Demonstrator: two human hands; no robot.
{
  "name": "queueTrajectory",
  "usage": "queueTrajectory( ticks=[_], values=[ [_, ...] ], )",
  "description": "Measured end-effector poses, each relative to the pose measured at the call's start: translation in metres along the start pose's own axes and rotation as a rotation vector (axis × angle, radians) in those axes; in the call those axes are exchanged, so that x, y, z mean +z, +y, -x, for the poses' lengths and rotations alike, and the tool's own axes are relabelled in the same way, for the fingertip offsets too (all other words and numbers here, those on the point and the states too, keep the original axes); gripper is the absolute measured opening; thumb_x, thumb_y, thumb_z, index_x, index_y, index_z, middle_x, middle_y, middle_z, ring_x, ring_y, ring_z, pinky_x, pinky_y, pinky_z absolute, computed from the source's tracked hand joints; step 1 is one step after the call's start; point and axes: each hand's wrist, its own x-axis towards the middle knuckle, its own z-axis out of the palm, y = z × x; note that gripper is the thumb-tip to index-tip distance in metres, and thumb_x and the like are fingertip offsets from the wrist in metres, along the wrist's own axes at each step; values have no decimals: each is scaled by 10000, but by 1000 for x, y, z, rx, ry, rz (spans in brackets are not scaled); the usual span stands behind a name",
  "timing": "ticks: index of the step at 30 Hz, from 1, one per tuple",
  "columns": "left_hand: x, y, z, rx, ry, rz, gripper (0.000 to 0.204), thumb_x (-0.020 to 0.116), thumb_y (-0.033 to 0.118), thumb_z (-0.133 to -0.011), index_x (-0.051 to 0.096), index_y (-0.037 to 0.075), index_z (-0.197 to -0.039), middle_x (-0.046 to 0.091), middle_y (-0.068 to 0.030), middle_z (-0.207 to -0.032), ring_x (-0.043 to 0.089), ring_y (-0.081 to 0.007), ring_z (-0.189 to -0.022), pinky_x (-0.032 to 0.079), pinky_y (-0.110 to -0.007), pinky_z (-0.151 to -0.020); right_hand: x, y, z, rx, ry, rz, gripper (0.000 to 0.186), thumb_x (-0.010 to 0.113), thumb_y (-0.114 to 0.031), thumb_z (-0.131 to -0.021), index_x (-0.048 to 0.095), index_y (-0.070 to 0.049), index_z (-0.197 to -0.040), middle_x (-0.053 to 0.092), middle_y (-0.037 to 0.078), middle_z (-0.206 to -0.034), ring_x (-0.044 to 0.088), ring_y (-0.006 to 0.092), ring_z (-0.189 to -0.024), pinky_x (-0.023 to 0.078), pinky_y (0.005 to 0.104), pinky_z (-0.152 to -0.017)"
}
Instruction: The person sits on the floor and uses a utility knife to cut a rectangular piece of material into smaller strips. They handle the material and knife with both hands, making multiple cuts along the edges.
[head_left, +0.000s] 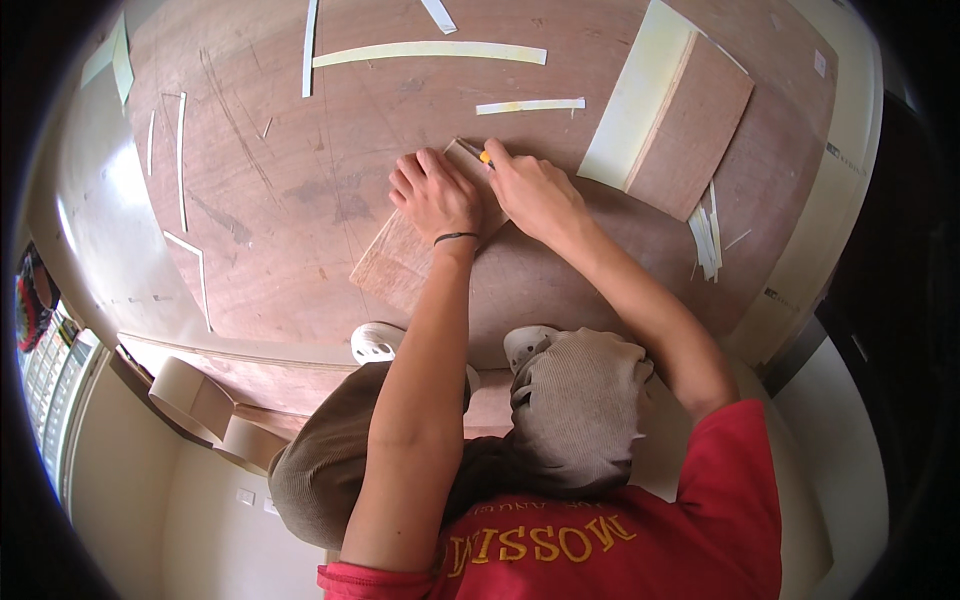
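A narrow reddish-brown wooden board point(392, 268) lies slantwise on the large wooden worktop in front of me. My left hand point(437, 195) presses down on its upper part, fingers curled over its left edge. What looks like a utility knife with a yellow-orange part point(486, 157) is in my right hand point(535, 195), its thin tip at the board's far end. Most of the knife is hidden inside that fist.
Pale strips, among them a long strip point(430, 52) and a short strip point(530, 106), lie beyond my hands. On the right are a wooden panel point(690, 125) beside a pale sheet point(635, 95) and several thin offcuts point(706, 240). Cardboard-coloured rolls point(190, 400) stand at lower left.
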Motion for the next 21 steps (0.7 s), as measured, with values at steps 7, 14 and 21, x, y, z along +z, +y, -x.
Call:
queueTrajectory(
  ticks=[7,14,21],
  values=[
    [2,-2,1,-2,16,-4,143,499,192,-933,548,64,-976,549,-127,-1029,495,-343,-983,377,-455,-842,-2,-5,-4,-7,-11,6,231,524,-153,-953,499,10,-1114,668,248,-740,686,406,-725,561,501,-619],
    [-2,2,1,-29,-26,8,150,497,195,-937,551,58,-967,549,-129,-1017,495,-346,-966,376,-454,-838,-8,-7,-11,36,-74,-15,201,512,-155,-950,502,-3,-1081,675,248,-776,684,415,-763,559,511,-665],
    [-3,-1,0,-17,-8,3,118,533,189,-897,572,82,-930,543,-131,-986,504,-330,-929,371,-442,-809,-1,-10,-7,71,-52,-1,194,496,-158,-951,498,-6,-1072,672,260,-790,680,426,-770,551,533,-676]
  ],
)
